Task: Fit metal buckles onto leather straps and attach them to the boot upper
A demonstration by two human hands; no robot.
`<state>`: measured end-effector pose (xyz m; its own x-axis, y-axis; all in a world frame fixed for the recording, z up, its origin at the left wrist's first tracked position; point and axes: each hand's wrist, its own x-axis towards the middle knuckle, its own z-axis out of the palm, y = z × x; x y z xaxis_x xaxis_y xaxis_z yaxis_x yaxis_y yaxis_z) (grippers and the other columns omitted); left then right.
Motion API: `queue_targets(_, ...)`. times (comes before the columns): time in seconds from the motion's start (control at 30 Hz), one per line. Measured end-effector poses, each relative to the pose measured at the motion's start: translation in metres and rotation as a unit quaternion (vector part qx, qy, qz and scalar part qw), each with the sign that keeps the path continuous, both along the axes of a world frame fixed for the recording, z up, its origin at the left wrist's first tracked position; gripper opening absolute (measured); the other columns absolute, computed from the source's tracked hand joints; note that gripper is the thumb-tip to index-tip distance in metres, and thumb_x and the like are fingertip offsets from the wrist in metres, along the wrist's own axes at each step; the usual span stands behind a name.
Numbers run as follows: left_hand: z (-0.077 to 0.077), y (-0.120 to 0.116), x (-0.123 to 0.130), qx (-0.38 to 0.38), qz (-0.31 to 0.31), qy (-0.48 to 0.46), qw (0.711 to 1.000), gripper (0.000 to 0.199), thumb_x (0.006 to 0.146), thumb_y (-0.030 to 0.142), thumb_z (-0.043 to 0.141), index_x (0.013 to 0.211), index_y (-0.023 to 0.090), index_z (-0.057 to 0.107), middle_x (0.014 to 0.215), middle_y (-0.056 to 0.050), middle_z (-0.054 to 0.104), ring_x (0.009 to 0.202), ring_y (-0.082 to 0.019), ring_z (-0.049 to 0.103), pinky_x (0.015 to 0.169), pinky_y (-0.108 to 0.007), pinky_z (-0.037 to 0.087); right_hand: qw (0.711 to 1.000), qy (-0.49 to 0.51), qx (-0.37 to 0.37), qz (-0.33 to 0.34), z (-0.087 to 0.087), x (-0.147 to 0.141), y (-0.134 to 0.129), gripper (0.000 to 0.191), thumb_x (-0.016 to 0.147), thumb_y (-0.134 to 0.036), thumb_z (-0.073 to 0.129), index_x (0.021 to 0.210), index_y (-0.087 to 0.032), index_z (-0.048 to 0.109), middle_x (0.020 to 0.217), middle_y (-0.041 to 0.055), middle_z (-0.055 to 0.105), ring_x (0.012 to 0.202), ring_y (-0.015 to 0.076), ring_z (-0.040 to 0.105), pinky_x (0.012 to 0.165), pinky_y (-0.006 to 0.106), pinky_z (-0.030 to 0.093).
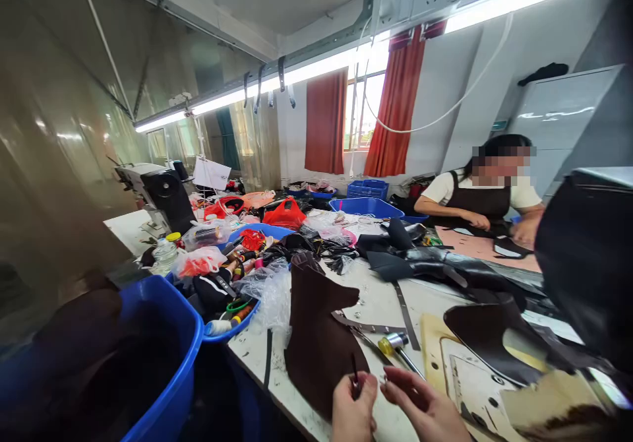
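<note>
My left hand (353, 404) is closed at the table's front edge, over the lower right part of a dark brown leather piece (316, 336). Between its thumb and finger stands a thin dark strip (354, 367); its lower end is hidden in the fingers. A short gap to the right, my right hand (422, 399) pinches with thumb and forefinger. A small pale bit shows at those fingertips, too tiny to name. Beyond the hands lies a hammer (394, 344) with a yellow and metal head. Narrow dark strips with holes (380, 328) lie beside it.
A sewing machine bed (457, 389) is at right, with a curved brown piece (484, 336) on it. A large blue bin (190, 363) stands at left, near a blue tray (247, 320) of thread and bags. Across the table, a person (482, 194) handles dark pieces.
</note>
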<state>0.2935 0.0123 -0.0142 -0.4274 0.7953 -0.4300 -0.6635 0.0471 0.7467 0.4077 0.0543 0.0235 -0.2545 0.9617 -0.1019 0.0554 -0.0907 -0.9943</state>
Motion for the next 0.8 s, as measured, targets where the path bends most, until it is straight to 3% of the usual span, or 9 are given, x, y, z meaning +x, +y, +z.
queue_targets(0.1,0.008,-0.003,-0.006,-0.026,-0.002,-0.068,0.997,0.012,0.076,0.015,0.051,0.083,0.009,0.059,0.064,-0.001,0.052,0.047,-0.007,0.045,0.046,-0.019,0.032,0.999,-0.029,-0.013,-0.034,0.01,0.007,0.0,0.04,0.048,-0.044,0.081,0.077,-0.017,0.077,0.077,0.0108,0.076,0.078,0.0296,0.072,0.074,0.034,0.059)
queue_targets(0.2,0.018,-0.007,-0.012,0.012,-0.009,-0.088,0.996,0.033,0.063,-0.004,0.044,0.089,0.006,0.062,0.07,-0.005,0.058,0.057,-0.008,0.053,0.056,-0.018,0.04,0.999,-0.033,-0.022,-0.025,0.014,0.012,-0.01,0.039,0.049,-0.043,0.081,0.077,-0.017,0.077,0.078,0.0101,0.076,0.079,0.0286,0.071,0.074,0.034,0.057)
queue_targets(0.27,0.023,-0.009,-0.012,0.047,-0.016,-0.081,0.995,0.032,0.062,-0.008,0.049,0.087,0.005,0.065,0.072,-0.006,0.062,0.06,-0.008,0.056,0.06,-0.018,0.043,0.999,-0.013,-0.029,-0.006,0.012,0.01,-0.022,0.038,0.049,-0.041,0.082,0.077,-0.016,0.077,0.078,0.0101,0.076,0.078,0.0273,0.071,0.074,0.034,0.057)
queue_targets(0.4,0.025,-0.01,-0.007,0.067,-0.01,-0.063,0.996,0.015,0.066,0.0,0.068,0.079,0.008,0.067,0.076,-0.008,0.067,0.068,-0.012,0.062,0.068,-0.021,0.05,0.995,0.074,-0.061,0.037,-0.003,0.0,-0.039,0.04,0.054,-0.042,0.084,0.08,-0.014,0.075,0.075,0.0088,0.074,0.069,0.0234,0.07,0.07,0.035,0.058)
queue_targets(0.57,0.022,-0.012,-0.009,0.02,-0.018,-0.032,0.999,0.022,0.072,0.007,0.073,0.092,0.009,0.066,0.081,-0.008,0.068,0.061,-0.012,0.062,0.055,-0.02,0.049,0.993,0.099,-0.069,0.004,-0.01,-0.007,-0.036,0.04,0.053,-0.042,0.086,0.078,-0.015,0.072,0.084,0.0079,0.073,0.077,0.0249,0.071,0.071,0.036,0.06)
queue_targets(0.7,0.021,-0.016,-0.016,-0.011,-0.034,-0.008,0.999,0.008,0.083,0.009,0.064,0.09,0.011,0.061,0.085,-0.006,0.067,0.066,-0.012,0.064,0.063,-0.026,0.057,0.998,0.061,-0.006,-0.02,-0.014,-0.004,-0.03,0.033,0.055,-0.036,0.084,0.076,-0.016,0.07,0.074,0.005,0.072,0.067,0.0211,0.068,0.066,0.034,0.059)
queue_targets(0.8,0.02,-0.019,-0.016,-0.021,-0.046,0.014,0.999,0.009,0.086,0.011,0.061,0.094,0.014,0.057,0.088,-0.006,0.066,0.068,-0.012,0.065,0.067,-0.03,0.06,0.997,0.007,0.065,-0.029,-0.018,0.001,-0.032,0.019,0.067,-0.03,0.076,0.079,-0.017,0.069,0.074,0.0047,0.072,0.067,0.0189,0.067,0.064,0.031,0.056)
